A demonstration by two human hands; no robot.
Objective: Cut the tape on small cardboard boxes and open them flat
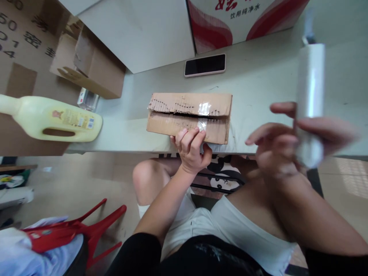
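Note:
A small brown cardboard box lies on the pale table near its front edge. A dark gap runs between its top flaps, and pieces of shiny clear tape show on both flaps. My left hand rests on the box's near side, fingers bent over the edge and the thumb apart. To the right, my right hand is raised and blurred, wrapped round a long white object with a thin blurred tip at its top; what it is I cannot make out.
Behind the box lie a phone, a white carton and a red-and-white carton. At left are a yellow bottle, an open cardboard box and a small clear package. A red stool stands lower left.

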